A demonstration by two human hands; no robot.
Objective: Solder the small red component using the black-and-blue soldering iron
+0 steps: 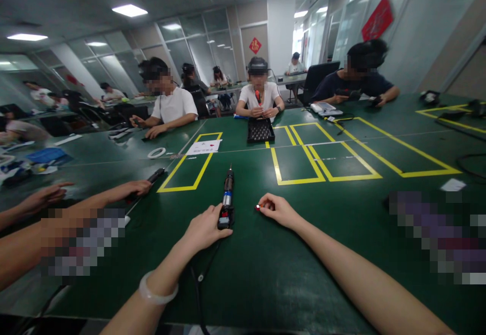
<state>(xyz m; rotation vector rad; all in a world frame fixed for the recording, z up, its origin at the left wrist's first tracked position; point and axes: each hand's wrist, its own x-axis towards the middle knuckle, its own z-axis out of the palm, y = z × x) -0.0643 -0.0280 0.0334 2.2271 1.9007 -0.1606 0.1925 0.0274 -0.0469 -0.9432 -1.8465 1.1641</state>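
Note:
My left hand (205,227), with a pale bangle (157,288) on its wrist, grips the rear of an electric screwdriver (228,199). The tool has a dark body with a silver and blue band, and its thin bit points away from me. It lies on the green table (273,269), with a dark cord (198,294) running back towards me. To the right of it, my right hand (279,210) is closed in a pinch at the tabletop. A small red and white piece (258,207) shows at its fingertips, too small to name.
Yellow tape (299,180) marks rectangles on the table. A black tray (260,130) stands before a person opposite, who holds an orange-tipped tool (258,96). At left, a neighbour's hand (138,188) holds a dark tool (155,175). A tape roll (156,153) and paper (204,147) lie beyond.

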